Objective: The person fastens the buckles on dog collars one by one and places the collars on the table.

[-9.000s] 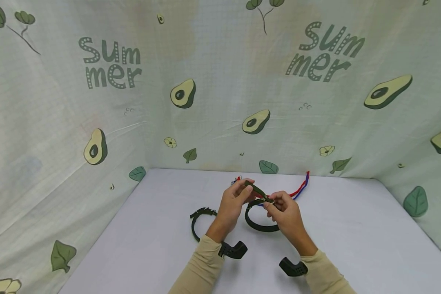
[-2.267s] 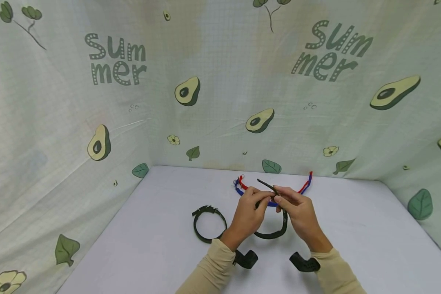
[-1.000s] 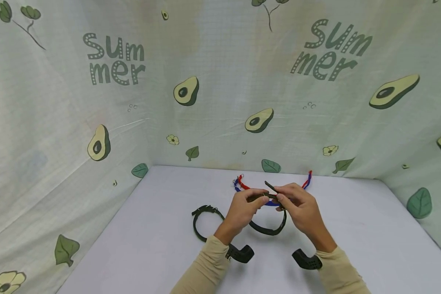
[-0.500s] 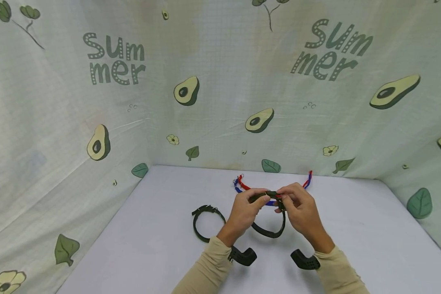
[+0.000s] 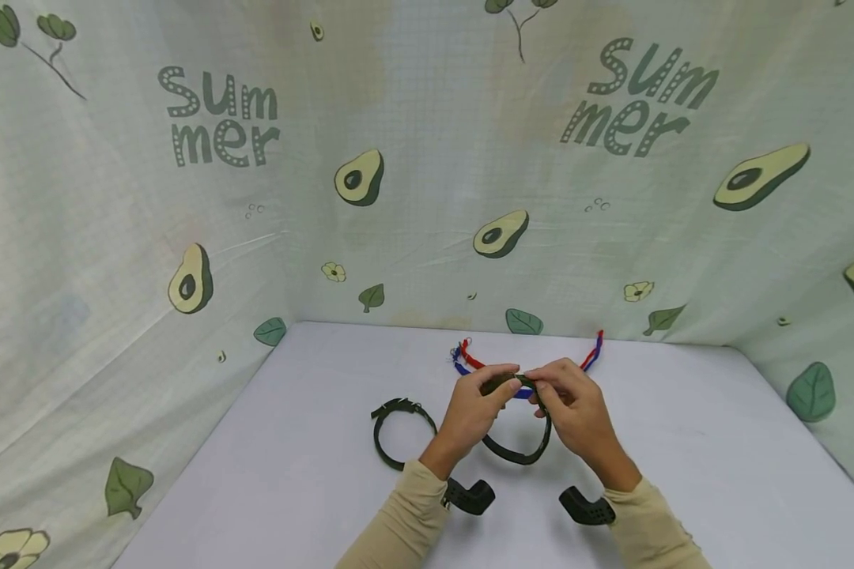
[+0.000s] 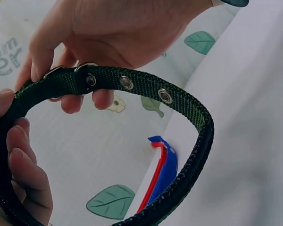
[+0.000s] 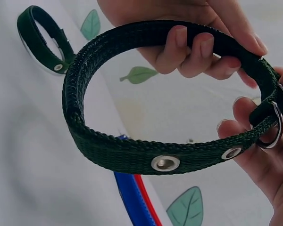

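Note:
Both hands hold a dark green webbing dog collar (image 5: 519, 458), closed into a loop and raised over the table. The left hand (image 5: 472, 405) grips its upper left part, fingers curled round the band in the left wrist view. My right hand (image 5: 576, 411) pinches the band by the buckle. A metal D-ring (image 7: 276, 125) lies against its fingers in the right wrist view. Metal eyelets (image 6: 126, 82) show along the webbing. How the strap end sits in the buckle is partly hidden by the fingers.
A second dark green collar (image 5: 379, 446) lies as a loop at the left, partly behind the left forearm. Behind the hands lie a red collar (image 5: 473, 361) and a blue collar (image 5: 461, 366) on the white table (image 5: 292, 474). A printed cloth (image 5: 427, 292) hangs around the table.
Earlier the strap end stuck up past the fingers; now it lies down along the loop. The right hand has moved slightly left, pinching closer to the left hand. Both hands keep hold of the collar.

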Tool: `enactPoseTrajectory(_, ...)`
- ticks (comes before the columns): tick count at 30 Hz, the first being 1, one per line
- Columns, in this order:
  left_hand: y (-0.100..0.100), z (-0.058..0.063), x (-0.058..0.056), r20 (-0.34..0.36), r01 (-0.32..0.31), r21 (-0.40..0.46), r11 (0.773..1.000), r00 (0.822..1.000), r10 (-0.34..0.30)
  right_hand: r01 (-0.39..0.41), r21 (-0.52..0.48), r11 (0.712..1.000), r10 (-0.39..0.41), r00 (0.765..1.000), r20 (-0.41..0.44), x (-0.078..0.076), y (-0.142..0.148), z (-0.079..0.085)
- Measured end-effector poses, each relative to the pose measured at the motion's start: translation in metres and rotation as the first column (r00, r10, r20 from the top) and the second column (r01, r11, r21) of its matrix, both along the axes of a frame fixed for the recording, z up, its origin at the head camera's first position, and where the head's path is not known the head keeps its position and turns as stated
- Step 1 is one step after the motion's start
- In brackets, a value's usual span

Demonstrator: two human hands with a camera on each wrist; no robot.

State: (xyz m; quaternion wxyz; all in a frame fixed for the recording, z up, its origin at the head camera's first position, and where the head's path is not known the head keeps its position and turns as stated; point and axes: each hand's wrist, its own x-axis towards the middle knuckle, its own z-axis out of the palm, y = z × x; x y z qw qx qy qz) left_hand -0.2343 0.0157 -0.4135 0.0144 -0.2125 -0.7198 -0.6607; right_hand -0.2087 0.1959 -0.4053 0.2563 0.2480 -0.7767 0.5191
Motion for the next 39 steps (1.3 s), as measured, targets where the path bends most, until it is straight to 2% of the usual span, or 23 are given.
enactPoseTrajectory(3,0.000,-0.001,-0.002,-0.009,-0.008,0.037,0.999,1.000,0.008,0.007,-0.030,1.000,-0.005,0.999,0.046,-0.005,0.001,-0.009)
enactPoseTrajectory(6,-0.001,-0.002,-0.003,-0.007,-0.022,0.069,0.997,1.000,0.023,0.027,-0.054,0.998,-0.020,0.991,0.131,-0.006,-0.001,-0.014)
enactPoseTrajectory(10,-0.007,-0.009,-0.003,0.073,-0.049,0.069,0.996,0.996,0.044,0.040,-0.016,0.999,-0.035,0.975,0.220,-0.005,-0.007,-0.021)
enactPoseTrajectory(13,-0.017,-0.014,-0.001,0.151,-0.053,-0.005,0.999,0.987,0.053,0.050,0.057,0.997,-0.063,0.964,0.259,-0.006,-0.013,-0.027)
enactPoseTrajectory(16,-0.030,-0.019,0.000,0.173,-0.036,-0.145,0.989,0.983,0.061,0.052,0.104,0.993,-0.083,0.942,0.324,-0.007,-0.020,-0.034)
enactPoseTrajectory(19,-0.042,-0.022,-0.002,0.115,-0.038,-0.304,0.952,0.990,0.077,0.046,0.118,0.992,-0.090,0.912,0.401,-0.011,-0.028,-0.039)
enactPoseTrajectory(21,-0.047,-0.023,-0.004,0.047,-0.065,-0.404,0.912,0.995,0.092,0.046,0.111,0.993,-0.090,0.894,0.438,-0.013,-0.032,-0.042)
enactPoseTrajectory(23,-0.049,-0.023,-0.006,-0.034,-0.111,-0.492,0.863,0.993,0.109,0.044,0.110,0.993,-0.090,0.884,0.458,-0.016,-0.036,-0.045)
enactPoseTrajectory(26,-0.051,-0.022,-0.008,-0.126,-0.180,-0.587,0.790,0.983,0.130,0.052,0.137,0.989,-0.110,0.883,0.457,-0.020,-0.042,-0.049)
enactPoseTrajectory(29,-0.052,-0.024,-0.011,-0.169,-0.208,-0.643,0.737,0.977,0.129,0.065,0.201,0.978,-0.147,0.892,0.427,-0.024,-0.046,-0.053)
enactPoseTrajectory(35,-0.052,-0.029,-0.015,-0.183,-0.202,-0.695,0.690,0.978,0.102,0.082,0.297,0.951,-0.198,0.901,0.386,-0.028,-0.049,-0.059)
enactPoseTrajectory(39,-0.055,-0.027,-0.016,-0.164,-0.195,-0.701,0.686,0.980,0.111,0.088,0.344,0.935,-0.220,0.904,0.368,-0.029,-0.050,-0.061)
